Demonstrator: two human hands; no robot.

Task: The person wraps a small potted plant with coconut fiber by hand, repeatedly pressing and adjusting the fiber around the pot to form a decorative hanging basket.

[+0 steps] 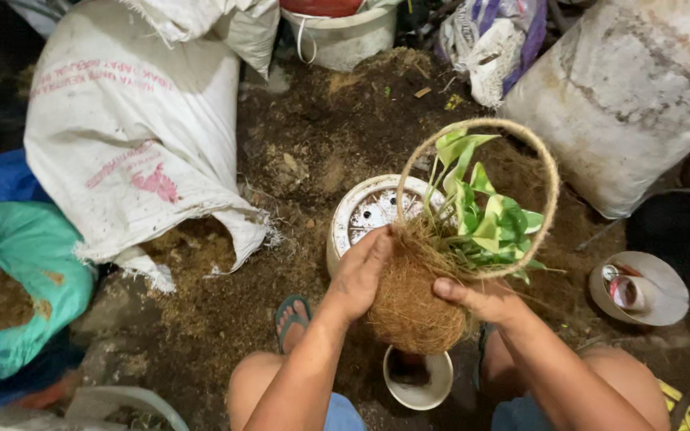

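Knees and foot: I am looking down past my own bare knees; a sandalled foot (291, 315) is showing between them on the dirt.
Small bowl: a pale bowl (418, 377) is sitting on the ground directly under what I am holding.
Left hand: my left hand (358, 271) is pressing flat against the left flank of the coir ball, fingers together and curved onto the fibre.
Right hand: my right hand (481, 299) is cupping the right side from below, thumb lying across the top edge, fingers wrapped out of sight behind.
Coir ball: the coconut-fibre ball (409, 307) is hanging in the air between both palms, above the bowl and just in front of the white pot.
Plant: a variegated green plant (485, 219) is sticking out of the top, ringed by a twine loop handle (553, 191).
Handling: I am judging it light but crumbly and rough; the husk looks springy, the leaves tender. Holding low on the rounded body looks safest, or the loop, never the stems.
White pot: a round pot (369, 209) is standing behind the ball.
Farther off: loose soil (321, 128), a white sack (129, 136), a teal bag (17, 271) and a bucket (345, 36) are lying beyond.
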